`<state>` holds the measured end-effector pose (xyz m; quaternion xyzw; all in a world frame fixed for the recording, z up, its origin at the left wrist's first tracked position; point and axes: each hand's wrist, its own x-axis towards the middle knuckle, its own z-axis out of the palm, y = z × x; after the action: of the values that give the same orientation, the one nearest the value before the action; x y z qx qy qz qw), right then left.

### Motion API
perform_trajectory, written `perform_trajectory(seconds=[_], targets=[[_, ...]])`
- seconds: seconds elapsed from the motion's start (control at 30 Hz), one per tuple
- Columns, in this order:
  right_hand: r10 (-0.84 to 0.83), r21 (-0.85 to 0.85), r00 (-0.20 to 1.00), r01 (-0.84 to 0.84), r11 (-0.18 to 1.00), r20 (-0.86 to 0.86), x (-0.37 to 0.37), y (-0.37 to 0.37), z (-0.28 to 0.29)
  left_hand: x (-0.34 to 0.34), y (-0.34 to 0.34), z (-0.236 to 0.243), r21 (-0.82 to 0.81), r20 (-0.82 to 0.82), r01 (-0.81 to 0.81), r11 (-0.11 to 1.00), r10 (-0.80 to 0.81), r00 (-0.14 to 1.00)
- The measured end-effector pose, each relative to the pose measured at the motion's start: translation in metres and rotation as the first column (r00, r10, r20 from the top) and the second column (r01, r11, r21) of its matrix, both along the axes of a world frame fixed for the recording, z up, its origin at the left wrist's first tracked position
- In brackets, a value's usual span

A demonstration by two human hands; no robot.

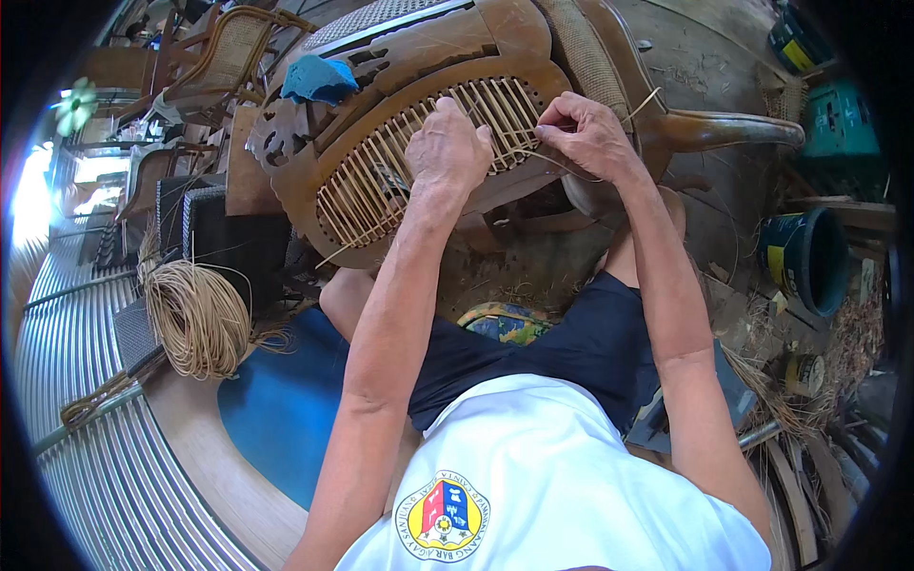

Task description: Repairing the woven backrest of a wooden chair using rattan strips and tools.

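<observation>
In front of me lies a carved brown wooden chair frame (447, 62) with an oval opening. Pale cane strands (367, 195) are strung side by side across this opening, and their ends sit in small holes along its rim. My left hand (447, 147) is closed over the middle of the strands; whatever its fingers grip is hidden. At the right end of the oval, thumb and fingers of my right hand (592, 133) pinch a thin cane strand (519, 152). A loose cane end (645, 102) sticks out past that hand.
A crumpled blue cloth or sponge (319, 79) rests on the frame. To the left hangs a coil of cane (198, 319) beside a blue surface (281, 409). At right stand a dark bucket (804, 262) and a green crate (843, 128). Other chairs (233, 52) crowd the far left.
</observation>
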<state>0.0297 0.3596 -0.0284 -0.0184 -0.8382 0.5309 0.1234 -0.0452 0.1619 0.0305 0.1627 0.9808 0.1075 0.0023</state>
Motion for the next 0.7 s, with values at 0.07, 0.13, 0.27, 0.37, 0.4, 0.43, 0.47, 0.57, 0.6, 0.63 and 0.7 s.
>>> perform_trajectory(seconds=[0.07,0.13,0.27,0.37,0.4,0.43,0.47,0.57,0.6,0.63,0.7], targets=[[-0.022,0.007,1.000,0.022,1.000,0.014,0.000,-0.002,0.001,0.002,-0.001,0.004,-0.048,-0.027,-0.001,0.999,0.000,1.000],[-0.046,0.017,0.998,0.045,0.999,0.030,-0.001,-0.003,0.002,0.003,-0.002,0.007,-0.160,-0.007,0.004,0.987,-0.005,1.000],[-0.078,0.069,0.996,0.075,0.995,0.044,0.000,-0.015,0.012,-0.004,-0.008,0.007,-0.187,-0.087,0.054,0.981,-0.071,0.994],[-0.042,-0.220,0.996,0.058,0.974,0.075,0.006,-0.017,0.015,-0.018,-0.014,0.014,-0.062,0.102,0.014,0.998,-0.007,0.995],[0.010,-0.505,0.998,0.026,0.863,0.067,0.009,-0.016,0.016,-0.021,-0.015,0.015,-0.058,0.099,0.007,0.998,-0.002,0.995],[0.127,-0.696,0.984,-0.003,0.718,0.126,0.015,-0.016,0.026,-0.024,-0.015,0.015,-0.021,0.151,-0.005,1.000,0.008,0.988],[0.132,-0.694,0.983,-0.008,0.720,0.126,0.015,-0.018,0.030,-0.025,-0.016,0.015,0.016,0.203,-0.019,1.000,0.015,0.979],[0.256,-0.583,0.923,-0.043,0.811,0.287,0.008,-0.025,0.034,-0.025,-0.019,0.009,0.053,0.169,-0.051,0.997,0.042,0.985],[0.253,-0.578,0.923,-0.043,0.815,0.289,0.007,-0.028,0.035,-0.024,-0.019,0.008,0.072,0.160,-0.052,0.996,0.040,0.986],[0.234,-0.558,0.917,-0.014,0.830,0.324,0.004,-0.032,0.037,-0.024,-0.020,0.008,0.078,0.158,-0.058,0.995,0.045,0.986],[0.217,-0.531,0.908,0.007,0.847,0.358,0.001,-0.035,0.041,-0.024,-0.020,0.009,0.052,0.134,-0.061,0.997,0.054,0.990]])
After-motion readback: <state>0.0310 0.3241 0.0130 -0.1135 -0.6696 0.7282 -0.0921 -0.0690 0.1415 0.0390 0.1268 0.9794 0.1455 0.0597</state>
